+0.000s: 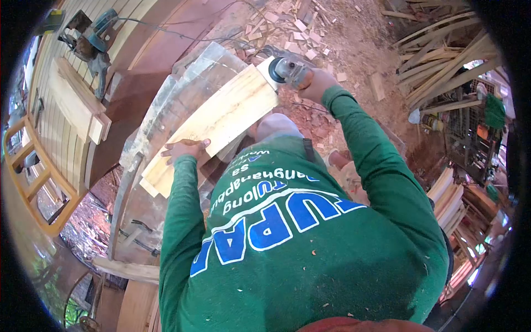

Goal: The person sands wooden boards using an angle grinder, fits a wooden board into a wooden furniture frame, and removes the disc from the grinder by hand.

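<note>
While the right hand (316, 86) gripped the angle grinder (291, 72), the wooden board (227, 113) beneath the loosely spread left hand (187, 149) seemed stiff, fairly light and best held by its long edges.

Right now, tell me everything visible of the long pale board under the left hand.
The long pale board looks like bare wood, with faint grain and a gently curved edge. It lies slantwise across a dusty bench, its near end stepped. The left hand rests near that end; at the far end, the right hand holds a power tool, though whether its disc touches is unclear.
</note>
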Tool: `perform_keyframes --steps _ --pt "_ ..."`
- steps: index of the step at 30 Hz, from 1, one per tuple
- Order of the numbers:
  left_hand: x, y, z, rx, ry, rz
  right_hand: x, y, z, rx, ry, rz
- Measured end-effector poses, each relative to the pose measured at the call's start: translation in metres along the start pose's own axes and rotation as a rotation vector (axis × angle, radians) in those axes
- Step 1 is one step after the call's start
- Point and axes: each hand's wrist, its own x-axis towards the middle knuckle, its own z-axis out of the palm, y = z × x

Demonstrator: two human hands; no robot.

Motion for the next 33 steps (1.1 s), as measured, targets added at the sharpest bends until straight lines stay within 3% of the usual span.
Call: perform_keyframes --steps 7,16,21,23,25,27,30,32,33 --pt "0.008 -0.002 0.004 0.085 0.065 0.026 0.038 -0.022 -0.015 -0.056 0.005 0.112" --pt "-0.008 0.001 -0.006 0.043 0.017 0.063 0.006 -0.021 0.000 0.061 0.045 0.027" --pt "-0.004 0.000 0.000 0.022 0.003 0.042 -0.015 0.028 0.044 0.064 0.054 0.098" --pt "0.010 -0.010 0.013 -0.094 0.117 0.018 -0.035 0.039 0.059 0.108 0.121 0.088" --pt "0.010 -0.013 0.010 -0.099 0.239 0.163 -0.060 0.056 0.097 0.348 0.249 0.115" --pt "-0.006 -0.013 -0.004 0.021 0.354 0.465 -0.093 0.061 0.111 0.494 0.351 0.175" --pt "-0.002 0.002 -0.023 0.189 0.185 0.623 -0.149 0.073 0.124 0.553 0.439 0.324" --pt "-0.010 0.012 -0.032 0.225 0.185 0.596 -0.168 0.100 0.148 0.566 0.456 0.393" --pt "-0.016 0.013 -0.032 0.241 0.182 0.578 -0.198 0.068 0.112 0.585 0.420 0.412"
